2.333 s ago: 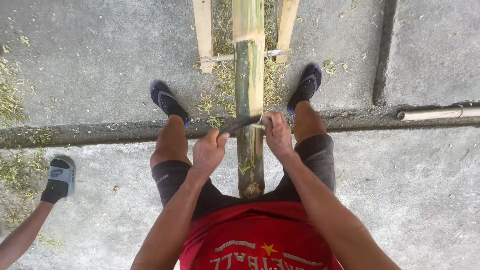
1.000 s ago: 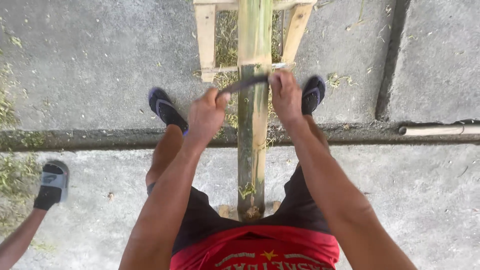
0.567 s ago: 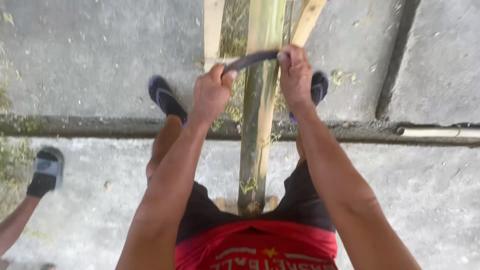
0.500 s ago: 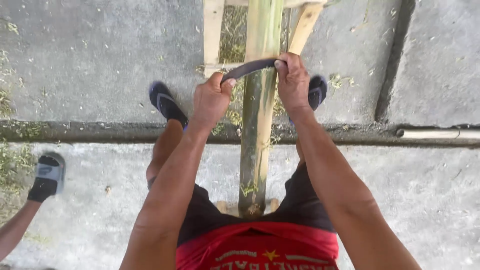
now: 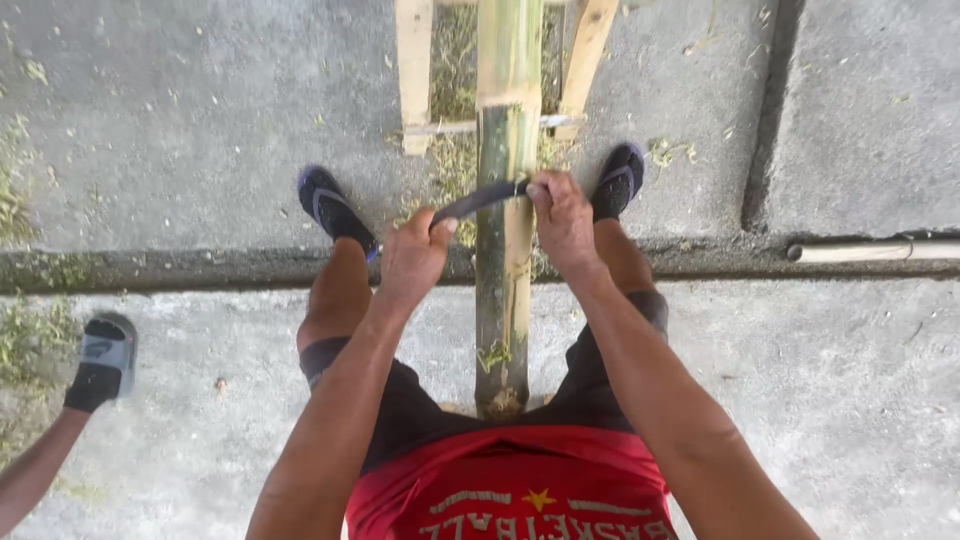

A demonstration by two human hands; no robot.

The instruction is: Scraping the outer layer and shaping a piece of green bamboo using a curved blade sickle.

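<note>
Bamboo pole (image 5: 505,250) runs straight away from the person, between their legs, near end just in front of the red shirt (image 5: 510,490) and far end passing over a wooden frame (image 5: 415,75) of 2 pale slats and out of the top of the view. It's green with yellowish stripped streaks on the near stretch, and past a node further up the skin is pale tan all round. A dark curved blade (image 5: 482,198) lies across the pole, touching it. Left hand (image 5: 415,255) is closed in a fist on the blade's left end, right hand (image 5: 562,222) is closed on the right end, fingers curled tight, so both are clamped on the same tool, 1 on each side of the pole. Both forearms reach forward and slightly inward, elbows near the body, wrists about level. Feet in dark sandals sit either side of the frame on grey concrete. Another person's foot in a grey slipper (image 5: 105,355) shows at the left edge.
</note>
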